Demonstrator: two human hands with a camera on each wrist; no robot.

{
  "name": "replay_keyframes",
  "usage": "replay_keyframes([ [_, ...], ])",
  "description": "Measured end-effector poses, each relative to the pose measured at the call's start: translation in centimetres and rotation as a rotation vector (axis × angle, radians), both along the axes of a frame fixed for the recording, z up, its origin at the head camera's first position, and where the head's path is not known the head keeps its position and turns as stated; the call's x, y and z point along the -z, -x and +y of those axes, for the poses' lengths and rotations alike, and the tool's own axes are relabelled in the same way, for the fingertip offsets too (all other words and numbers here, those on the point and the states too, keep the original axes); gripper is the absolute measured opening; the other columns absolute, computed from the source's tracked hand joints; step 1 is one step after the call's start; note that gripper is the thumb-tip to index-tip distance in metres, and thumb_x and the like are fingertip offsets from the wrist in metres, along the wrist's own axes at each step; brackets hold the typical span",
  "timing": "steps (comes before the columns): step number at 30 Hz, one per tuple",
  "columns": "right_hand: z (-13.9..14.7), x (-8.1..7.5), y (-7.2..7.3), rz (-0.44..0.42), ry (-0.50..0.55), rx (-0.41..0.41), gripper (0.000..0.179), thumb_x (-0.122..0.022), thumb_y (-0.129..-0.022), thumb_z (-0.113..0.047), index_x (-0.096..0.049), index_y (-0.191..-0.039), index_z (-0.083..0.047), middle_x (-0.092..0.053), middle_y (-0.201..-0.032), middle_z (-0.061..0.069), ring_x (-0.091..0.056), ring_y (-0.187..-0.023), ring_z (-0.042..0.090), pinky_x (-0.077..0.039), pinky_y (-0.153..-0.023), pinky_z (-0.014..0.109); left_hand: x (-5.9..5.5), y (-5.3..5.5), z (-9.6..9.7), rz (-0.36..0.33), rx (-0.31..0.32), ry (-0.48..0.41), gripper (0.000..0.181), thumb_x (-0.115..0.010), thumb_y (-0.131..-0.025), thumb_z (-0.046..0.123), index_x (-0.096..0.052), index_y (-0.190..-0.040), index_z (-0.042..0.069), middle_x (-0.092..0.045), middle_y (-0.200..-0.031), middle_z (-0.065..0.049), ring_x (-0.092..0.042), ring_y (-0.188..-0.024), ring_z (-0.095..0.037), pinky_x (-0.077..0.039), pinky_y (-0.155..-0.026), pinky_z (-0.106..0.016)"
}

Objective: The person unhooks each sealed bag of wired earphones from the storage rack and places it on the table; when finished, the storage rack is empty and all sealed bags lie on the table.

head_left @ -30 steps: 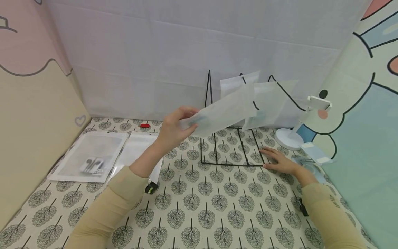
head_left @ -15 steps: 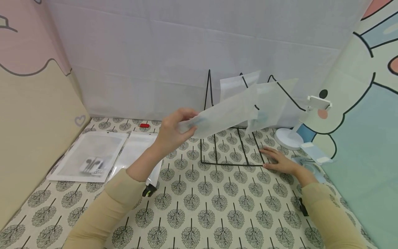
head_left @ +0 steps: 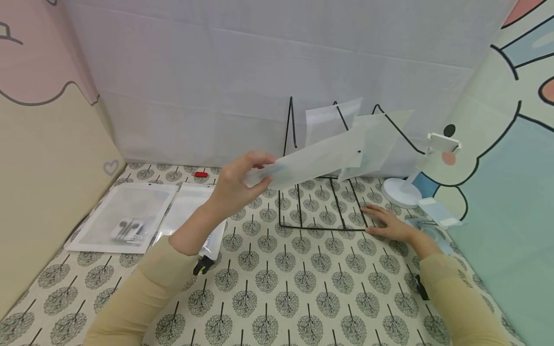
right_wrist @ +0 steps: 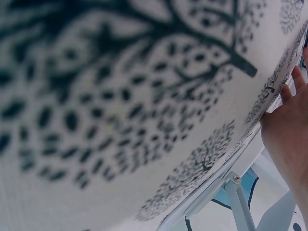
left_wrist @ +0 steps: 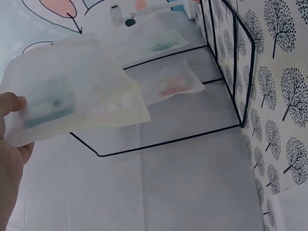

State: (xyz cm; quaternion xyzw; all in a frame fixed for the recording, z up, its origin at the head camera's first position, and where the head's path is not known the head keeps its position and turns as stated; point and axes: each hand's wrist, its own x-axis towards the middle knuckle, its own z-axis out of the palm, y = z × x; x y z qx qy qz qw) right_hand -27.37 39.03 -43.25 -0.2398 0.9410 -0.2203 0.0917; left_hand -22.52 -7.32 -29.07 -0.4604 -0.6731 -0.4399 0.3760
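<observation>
My left hand [head_left: 242, 180] pinches the near end of a frosted zip pouch [head_left: 311, 161] between thumb and fingers. A blurred teal item shows through it in the left wrist view. The pouch's far end is at the tip of a prong of the black wire rack [head_left: 322, 229]; whether the prong passes through it I cannot tell. Behind it, two more frosted pouches hang on the rack, one with a reddish item [left_wrist: 174, 88], one with a green item [left_wrist: 166, 44]. My right hand [head_left: 389, 226] lies on the table with fingers extended, touching the rack's base corner.
To the left lie a frosted pouch with earphones [head_left: 127, 229] and a white pouch [head_left: 186, 206], partly behind my left arm. A red USB-stick-like object [head_left: 201, 174] lies behind them. On the right are a white phone stand [head_left: 402, 192] and a light blue folding stand [head_left: 439, 214].
My left hand has shifted slightly left, while the held pouch's far end has moved a little right. Less of the prong shows at that end. The right hand has stayed still.
</observation>
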Motion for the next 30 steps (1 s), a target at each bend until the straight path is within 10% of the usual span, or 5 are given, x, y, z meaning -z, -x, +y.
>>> replay_keyframes([
  [11, 0.1, 0.2, 0.2, 0.005, -0.016, 0.005, 0.068, -0.061, -0.091, -0.033, -0.033, -0.146, -0.006, -0.015, -0.153, 0.026, -0.01, -0.137, 0.052, -0.003, -0.103, 0.074, -0.4, -0.8, -1.1, -0.011, -0.008, 0.016, 0.042, -0.074, -0.07, -0.011, -0.06, -0.108, 0.0, -0.067, -0.108, -0.013, -0.064, -0.099, -0.024, -0.054, -0.084, -0.025],
  [22, 0.3, 0.3, 0.3, 0.008, -0.028, 0.005, 0.067, -0.062, -0.09, -0.034, -0.033, -0.146, -0.007, -0.015, -0.152, 0.027, -0.012, -0.137, 0.052, -0.003, -0.103, 0.074, 1.8, -1.5, -3.0, -0.06, -0.117, 0.142, 0.033, -0.074, -0.075, 0.001, -0.07, -0.107, 0.012, -0.067, -0.113, -0.008, -0.065, -0.101, -0.022, -0.052, -0.084, -0.021],
  [30, 0.2, 0.3, 0.2, 0.009, -0.028, 0.006, 0.067, -0.062, -0.091, -0.034, -0.034, -0.145, -0.005, -0.016, -0.152, 0.027, -0.012, -0.137, 0.052, -0.004, -0.103, 0.074, 4.1, -2.1, -4.6, -0.267, -0.208, 0.148, 0.039, -0.076, -0.075, 0.004, -0.069, -0.112, 0.011, -0.068, -0.114, -0.004, -0.06, -0.111, -0.022, -0.045, -0.101, -0.027],
])
